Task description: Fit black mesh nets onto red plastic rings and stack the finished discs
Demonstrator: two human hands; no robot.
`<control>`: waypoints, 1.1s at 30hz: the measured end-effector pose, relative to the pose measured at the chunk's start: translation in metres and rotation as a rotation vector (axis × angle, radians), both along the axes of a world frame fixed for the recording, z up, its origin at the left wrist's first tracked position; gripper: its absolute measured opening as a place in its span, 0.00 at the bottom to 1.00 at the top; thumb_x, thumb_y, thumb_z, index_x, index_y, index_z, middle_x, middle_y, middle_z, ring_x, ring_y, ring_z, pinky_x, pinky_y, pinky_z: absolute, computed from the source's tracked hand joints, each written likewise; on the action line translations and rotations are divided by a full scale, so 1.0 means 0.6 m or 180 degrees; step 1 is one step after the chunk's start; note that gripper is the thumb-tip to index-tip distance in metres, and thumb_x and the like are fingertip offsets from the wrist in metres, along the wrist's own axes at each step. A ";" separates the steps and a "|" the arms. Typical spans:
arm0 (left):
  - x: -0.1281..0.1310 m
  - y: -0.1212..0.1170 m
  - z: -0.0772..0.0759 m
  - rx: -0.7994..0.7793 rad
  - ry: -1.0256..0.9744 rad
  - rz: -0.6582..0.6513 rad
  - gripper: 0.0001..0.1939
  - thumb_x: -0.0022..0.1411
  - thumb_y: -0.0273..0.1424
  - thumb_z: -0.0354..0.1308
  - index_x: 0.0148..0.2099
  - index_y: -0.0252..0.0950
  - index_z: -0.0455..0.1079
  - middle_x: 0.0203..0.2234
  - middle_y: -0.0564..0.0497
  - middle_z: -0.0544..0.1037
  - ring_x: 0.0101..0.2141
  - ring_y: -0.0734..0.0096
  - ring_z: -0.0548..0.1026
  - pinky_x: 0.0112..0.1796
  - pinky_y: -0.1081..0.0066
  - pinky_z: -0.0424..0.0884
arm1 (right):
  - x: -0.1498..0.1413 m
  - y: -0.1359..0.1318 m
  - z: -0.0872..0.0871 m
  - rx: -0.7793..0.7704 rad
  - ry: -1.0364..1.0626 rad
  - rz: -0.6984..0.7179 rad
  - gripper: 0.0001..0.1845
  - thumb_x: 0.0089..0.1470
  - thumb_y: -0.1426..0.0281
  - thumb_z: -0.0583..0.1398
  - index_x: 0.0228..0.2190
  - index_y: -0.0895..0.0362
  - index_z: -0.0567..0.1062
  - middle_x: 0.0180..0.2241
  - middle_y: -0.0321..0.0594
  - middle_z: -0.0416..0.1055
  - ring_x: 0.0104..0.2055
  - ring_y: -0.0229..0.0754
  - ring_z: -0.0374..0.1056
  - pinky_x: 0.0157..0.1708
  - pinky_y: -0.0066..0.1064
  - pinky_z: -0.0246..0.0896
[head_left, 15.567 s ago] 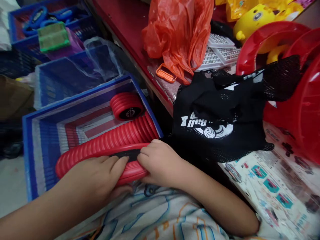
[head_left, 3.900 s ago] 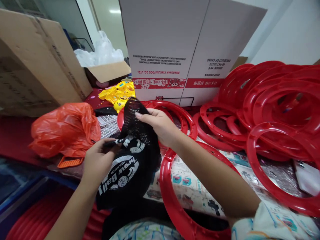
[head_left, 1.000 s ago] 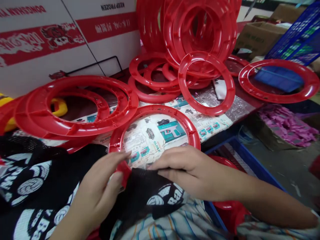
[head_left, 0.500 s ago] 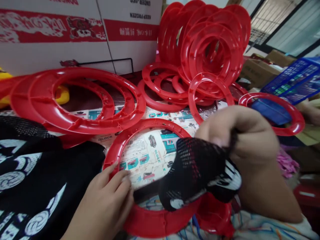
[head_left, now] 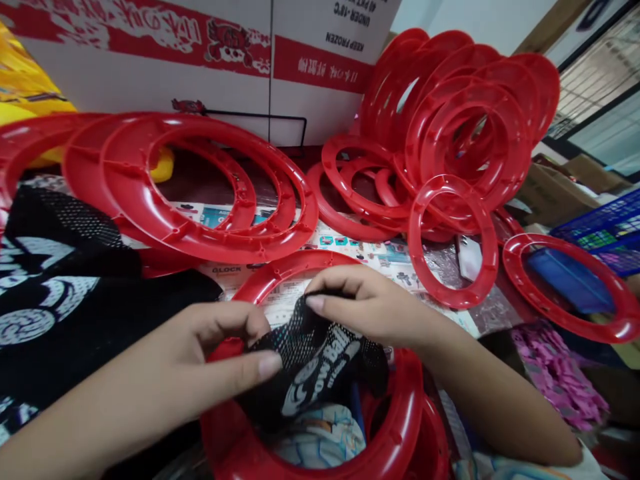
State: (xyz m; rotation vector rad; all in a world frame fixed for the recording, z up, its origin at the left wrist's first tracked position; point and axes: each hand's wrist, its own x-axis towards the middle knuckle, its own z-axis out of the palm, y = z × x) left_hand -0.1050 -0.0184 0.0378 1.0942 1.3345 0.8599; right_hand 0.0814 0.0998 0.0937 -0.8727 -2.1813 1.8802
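Note:
A piece of black mesh cloth with white printed lettering is bunched between both hands. My left hand pinches its left edge with thumb and fingers. Its upper edge is gripped by my right hand, fingers curled over the mesh. Directly beneath the cloth lies a red plastic ring, its near rim showing below and partly hidden by the cloth and hands. More black printed cloth is spread at the left.
Several red rings lean in a row at the left, and a tall stack of rings stands at the back right. A white and red carton rises behind. At right are a blue basket and pink pieces.
My left hand has left the ring's rim and now holds the cloth. My right hand has moved left with the cloth, spreading it between both hands. The view has shifted too.

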 end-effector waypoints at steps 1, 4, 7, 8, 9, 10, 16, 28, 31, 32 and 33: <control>0.000 0.012 0.000 -0.0042 0.0004 0.0111 0.18 0.50 0.49 0.61 0.25 0.40 0.69 0.19 0.55 0.71 0.21 0.72 0.70 0.21 0.74 0.70 | -0.002 0.007 -0.011 -0.0006 -0.0127 -0.0204 0.04 0.53 0.69 0.62 0.29 0.57 0.75 0.29 0.33 0.71 0.31 0.33 0.66 0.35 0.26 0.63; 0.000 0.040 -0.011 0.0046 0.0660 0.0346 0.20 0.54 0.51 0.55 0.27 0.39 0.69 0.18 0.56 0.69 0.20 0.74 0.66 0.20 0.75 0.63 | -0.011 0.025 -0.048 -0.0137 -0.0437 -0.0464 0.10 0.45 0.66 0.68 0.26 0.58 0.73 0.25 0.32 0.69 0.28 0.33 0.63 0.30 0.27 0.60; 0.002 0.052 -0.027 0.0405 0.1692 0.0533 0.19 0.58 0.49 0.50 0.29 0.40 0.69 0.22 0.54 0.71 0.23 0.72 0.67 0.24 0.71 0.61 | -0.023 0.038 -0.082 0.0036 -0.0558 -0.0552 0.13 0.44 0.64 0.68 0.25 0.59 0.72 0.26 0.34 0.69 0.28 0.34 0.64 0.30 0.28 0.59; 0.004 0.055 -0.032 0.0550 0.1957 0.0582 0.18 0.59 0.47 0.49 0.29 0.39 0.69 0.23 0.54 0.71 0.25 0.71 0.67 0.25 0.70 0.61 | -0.027 0.040 -0.092 0.0184 -0.0573 -0.0564 0.12 0.46 0.63 0.67 0.26 0.59 0.73 0.27 0.35 0.70 0.29 0.35 0.64 0.30 0.28 0.59; 0.005 0.057 -0.036 0.0669 0.2150 0.0620 0.17 0.60 0.45 0.49 0.28 0.39 0.67 0.25 0.53 0.71 0.26 0.70 0.68 0.27 0.69 0.62 | -0.031 0.040 -0.101 0.0353 -0.0590 -0.0593 0.12 0.48 0.63 0.66 0.27 0.59 0.74 0.28 0.36 0.71 0.30 0.36 0.65 0.31 0.29 0.59; 0.007 0.059 -0.039 0.0750 0.2301 0.0650 0.16 0.61 0.43 0.48 0.27 0.39 0.66 0.26 0.53 0.71 0.27 0.69 0.68 0.29 0.67 0.62 | -0.034 0.040 -0.109 0.0515 -0.0612 -0.0640 0.11 0.49 0.63 0.65 0.28 0.59 0.74 0.29 0.37 0.72 0.31 0.36 0.65 0.31 0.29 0.59; 0.019 0.066 -0.058 0.0994 0.2912 0.0816 0.13 0.63 0.37 0.46 0.28 0.39 0.63 0.27 0.49 0.71 0.32 0.61 0.68 0.37 0.60 0.63 | -0.045 0.028 -0.144 0.0814 -0.0500 -0.1010 0.10 0.49 0.64 0.64 0.24 0.58 0.72 0.25 0.34 0.69 0.28 0.35 0.63 0.27 0.27 0.56; 0.023 0.068 -0.079 0.0903 0.2809 0.0882 0.12 0.62 0.35 0.47 0.25 0.40 0.58 0.27 0.50 0.68 0.30 0.63 0.66 0.35 0.62 0.62 | -0.048 0.026 -0.160 0.1009 -0.0569 -0.1254 0.17 0.49 0.60 0.64 0.20 0.56 0.65 0.20 0.29 0.60 0.24 0.34 0.56 0.23 0.27 0.48; 0.023 0.070 -0.078 0.0864 0.2834 0.0904 0.14 0.62 0.35 0.47 0.24 0.41 0.55 0.25 0.51 0.66 0.29 0.64 0.65 0.33 0.63 0.60 | -0.051 0.028 -0.162 0.1007 -0.0538 -0.1254 0.16 0.49 0.60 0.64 0.21 0.56 0.66 0.21 0.30 0.62 0.24 0.34 0.57 0.23 0.27 0.50; 0.023 0.071 -0.077 0.0845 0.2834 0.0921 0.14 0.62 0.35 0.47 0.23 0.41 0.55 0.24 0.51 0.65 0.29 0.65 0.64 0.33 0.63 0.59 | -0.052 0.028 -0.162 0.1002 -0.0539 -0.1238 0.16 0.49 0.60 0.64 0.22 0.56 0.68 0.21 0.31 0.64 0.25 0.34 0.59 0.24 0.27 0.51; 0.023 0.071 -0.077 0.0819 0.2830 0.0934 0.14 0.61 0.36 0.47 0.23 0.41 0.54 0.24 0.51 0.65 0.28 0.65 0.64 0.32 0.63 0.59 | -0.053 0.028 -0.162 0.1001 -0.0554 -0.1224 0.15 0.49 0.59 0.64 0.23 0.57 0.69 0.22 0.32 0.66 0.26 0.35 0.60 0.25 0.27 0.52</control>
